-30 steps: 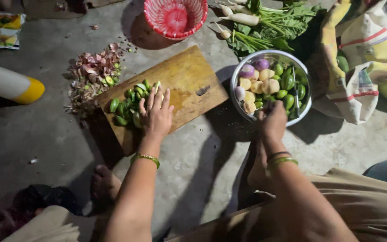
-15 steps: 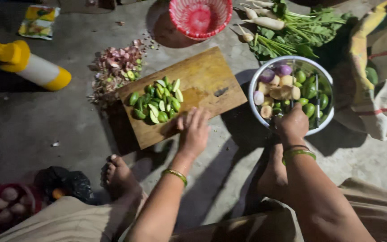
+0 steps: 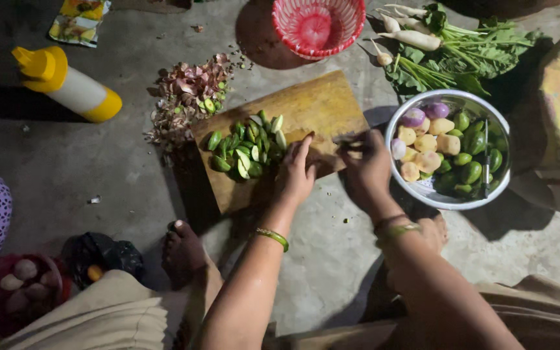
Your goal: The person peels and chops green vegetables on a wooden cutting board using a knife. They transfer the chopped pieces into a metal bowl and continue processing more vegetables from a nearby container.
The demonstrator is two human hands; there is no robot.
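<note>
Wooden cutting board [image 3: 306, 107] lies mid-floor, its near right corner hidden under both hands. What the right hand [image 3: 365, 167] grips is hard to make out: fingers curled around something thin and dark. Left hand [image 3: 296, 174] rests fingers together, flat on the board, just right of the cut green pieces [image 3: 246, 144].

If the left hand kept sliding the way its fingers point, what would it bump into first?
Probably the pile of cut green vegetable pieces on the wooden cutting board. The left hand points up and slightly left; the pile's right edge lies just ahead, though it might slip past.
</note>
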